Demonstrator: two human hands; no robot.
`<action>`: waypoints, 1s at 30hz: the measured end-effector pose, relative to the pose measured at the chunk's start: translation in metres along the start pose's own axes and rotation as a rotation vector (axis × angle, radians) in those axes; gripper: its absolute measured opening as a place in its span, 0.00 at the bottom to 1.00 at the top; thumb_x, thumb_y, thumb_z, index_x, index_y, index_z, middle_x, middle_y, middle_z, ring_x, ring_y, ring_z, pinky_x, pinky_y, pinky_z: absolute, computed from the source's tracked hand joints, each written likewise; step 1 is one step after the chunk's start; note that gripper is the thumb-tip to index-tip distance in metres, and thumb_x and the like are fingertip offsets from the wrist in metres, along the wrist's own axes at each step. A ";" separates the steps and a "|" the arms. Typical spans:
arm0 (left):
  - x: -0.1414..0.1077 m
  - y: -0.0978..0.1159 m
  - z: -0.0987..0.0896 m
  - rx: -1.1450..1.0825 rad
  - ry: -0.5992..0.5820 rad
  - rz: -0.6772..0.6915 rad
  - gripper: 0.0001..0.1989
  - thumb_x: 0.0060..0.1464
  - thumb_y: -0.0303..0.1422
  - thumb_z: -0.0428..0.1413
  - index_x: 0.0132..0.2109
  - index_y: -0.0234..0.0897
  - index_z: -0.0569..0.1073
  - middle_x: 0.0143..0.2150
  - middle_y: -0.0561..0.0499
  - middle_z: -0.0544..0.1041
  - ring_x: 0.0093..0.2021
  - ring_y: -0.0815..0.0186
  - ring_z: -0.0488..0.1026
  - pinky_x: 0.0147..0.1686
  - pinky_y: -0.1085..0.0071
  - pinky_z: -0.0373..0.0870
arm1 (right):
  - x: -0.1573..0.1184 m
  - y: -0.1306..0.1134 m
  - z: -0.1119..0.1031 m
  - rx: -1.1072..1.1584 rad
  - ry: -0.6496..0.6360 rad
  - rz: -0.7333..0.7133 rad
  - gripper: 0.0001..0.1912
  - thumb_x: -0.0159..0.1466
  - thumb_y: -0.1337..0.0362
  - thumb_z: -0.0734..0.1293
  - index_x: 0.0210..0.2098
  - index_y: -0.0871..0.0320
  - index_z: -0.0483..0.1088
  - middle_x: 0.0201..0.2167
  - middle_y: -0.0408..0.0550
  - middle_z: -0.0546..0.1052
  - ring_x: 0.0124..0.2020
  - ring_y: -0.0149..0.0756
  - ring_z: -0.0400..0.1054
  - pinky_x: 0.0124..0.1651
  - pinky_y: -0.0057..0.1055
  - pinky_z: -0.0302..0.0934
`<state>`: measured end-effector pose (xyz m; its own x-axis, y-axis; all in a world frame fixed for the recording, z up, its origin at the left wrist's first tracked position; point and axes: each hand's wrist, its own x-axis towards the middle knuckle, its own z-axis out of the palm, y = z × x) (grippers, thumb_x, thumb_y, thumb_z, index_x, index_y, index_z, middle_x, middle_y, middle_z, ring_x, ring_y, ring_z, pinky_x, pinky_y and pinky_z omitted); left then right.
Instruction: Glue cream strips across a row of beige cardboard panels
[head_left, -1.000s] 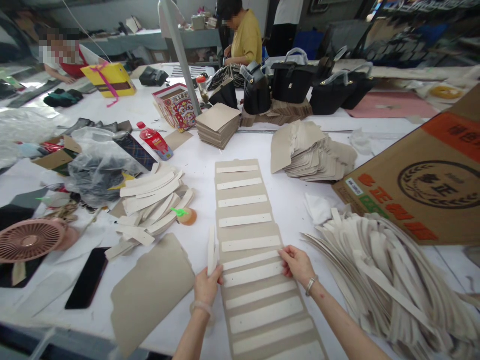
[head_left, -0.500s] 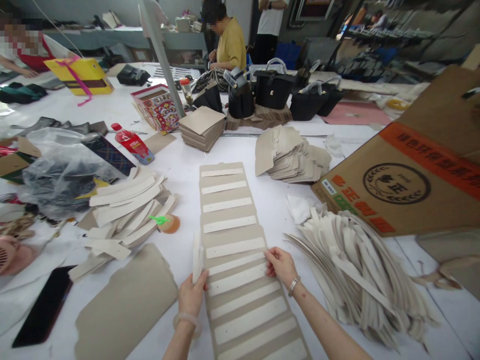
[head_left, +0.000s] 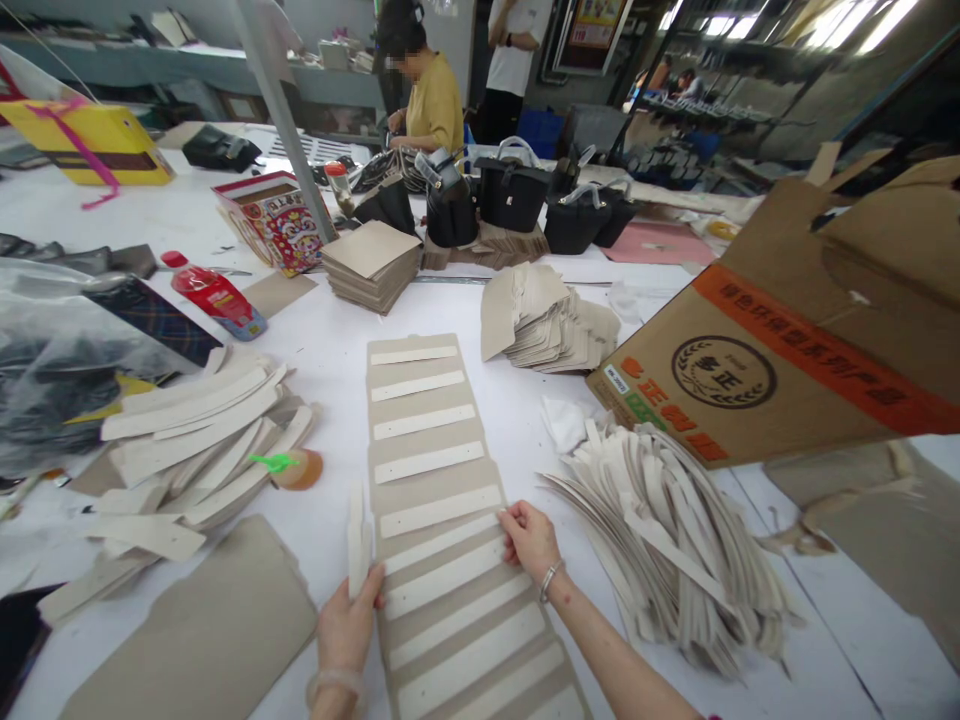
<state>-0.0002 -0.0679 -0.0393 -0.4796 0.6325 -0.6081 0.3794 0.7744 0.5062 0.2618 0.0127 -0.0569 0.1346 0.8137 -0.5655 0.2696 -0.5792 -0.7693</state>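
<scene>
A column of overlapping grey-beige card panels (head_left: pixel 409 475) runs away from me over the white table, each bearing a pale strip laid crosswise. My left hand (head_left: pixel 346 625) is closed around a few pale card strips (head_left: pixel 358 535) that stick up at the column's left edge. At the right edge, the fingers of my right hand (head_left: pixel 531 540) are pinched on the end of a pale strip (head_left: pixel 442 543) lying across a panel. Curved pale strips (head_left: pixel 202 430) are heaped on the left, and a large bundle of long strips (head_left: pixel 675 540) lies to the right.
A small glue bottle with a green tip (head_left: pixel 296 467) stands by the left heap. Farther back are stacked card pieces (head_left: pixel 373 265), a fanned pile (head_left: pixel 551 318), a red bottle (head_left: pixel 214 295) and black handbags (head_left: pixel 512 190). A cardboard box (head_left: pixel 720 370) leans at right. A person (head_left: pixel 435 100) works beyond.
The view has turned to the right, so everything sits farther left in it. Both hands stay nearly where they were on the column, still holding the strips.
</scene>
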 end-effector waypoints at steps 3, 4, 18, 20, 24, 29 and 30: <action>-0.002 0.002 0.000 -0.002 0.032 0.034 0.20 0.48 0.49 0.48 0.21 0.40 0.69 0.20 0.49 0.73 0.30 0.56 0.71 0.36 0.65 0.63 | -0.001 -0.001 0.001 -0.022 0.017 -0.005 0.15 0.54 0.50 0.61 0.24 0.56 0.59 0.11 0.33 0.65 0.09 0.28 0.63 0.10 0.21 0.53; -0.002 0.003 0.000 -0.011 0.039 0.040 0.20 0.48 0.49 0.48 0.21 0.40 0.69 0.20 0.49 0.73 0.30 0.56 0.71 0.35 0.65 0.63 | -0.001 -0.001 0.001 -0.028 0.019 -0.008 0.15 0.54 0.50 0.61 0.24 0.56 0.59 0.12 0.33 0.66 0.10 0.28 0.63 0.10 0.21 0.53; -0.010 0.003 0.013 -0.090 0.142 0.107 0.18 0.52 0.46 0.44 0.26 0.38 0.67 0.20 0.50 0.72 0.26 0.62 0.70 0.31 0.68 0.63 | -0.002 -0.001 -0.003 -0.106 -0.037 -0.030 0.19 0.53 0.45 0.61 0.25 0.55 0.60 0.14 0.35 0.67 0.13 0.31 0.66 0.14 0.24 0.58; -0.011 0.004 0.013 -0.084 0.148 0.105 0.18 0.52 0.46 0.44 0.26 0.38 0.66 0.20 0.50 0.72 0.26 0.62 0.71 0.31 0.68 0.63 | -0.002 0.000 -0.003 -0.111 -0.038 -0.032 0.19 0.54 0.45 0.61 0.24 0.55 0.60 0.13 0.35 0.67 0.13 0.31 0.66 0.14 0.24 0.58; -0.013 0.006 0.013 -0.073 0.140 0.110 0.19 0.52 0.47 0.43 0.26 0.39 0.65 0.20 0.50 0.72 0.26 0.62 0.70 0.31 0.68 0.63 | -0.003 -0.001 -0.002 -0.100 -0.027 -0.040 0.18 0.54 0.47 0.61 0.24 0.55 0.59 0.13 0.35 0.66 0.12 0.29 0.65 0.13 0.23 0.56; -0.012 0.004 0.011 -0.029 0.107 0.092 0.18 0.50 0.50 0.42 0.27 0.40 0.64 0.23 0.49 0.72 0.30 0.57 0.71 0.34 0.64 0.63 | -0.005 -0.002 0.001 -0.119 0.020 -0.061 0.15 0.56 0.50 0.60 0.24 0.55 0.59 0.12 0.33 0.64 0.10 0.27 0.62 0.11 0.21 0.53; -0.010 0.002 0.012 -0.006 0.106 0.084 0.19 0.49 0.51 0.42 0.28 0.41 0.64 0.24 0.48 0.73 0.32 0.56 0.71 0.35 0.64 0.63 | -0.005 -0.002 0.002 -0.124 0.032 -0.062 0.14 0.56 0.51 0.59 0.24 0.55 0.59 0.12 0.34 0.65 0.10 0.27 0.62 0.11 0.21 0.53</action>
<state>0.0147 -0.0725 -0.0389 -0.5276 0.6901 -0.4954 0.4171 0.7185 0.5566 0.2589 0.0101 -0.0533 0.1442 0.8499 -0.5068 0.3941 -0.5191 -0.7584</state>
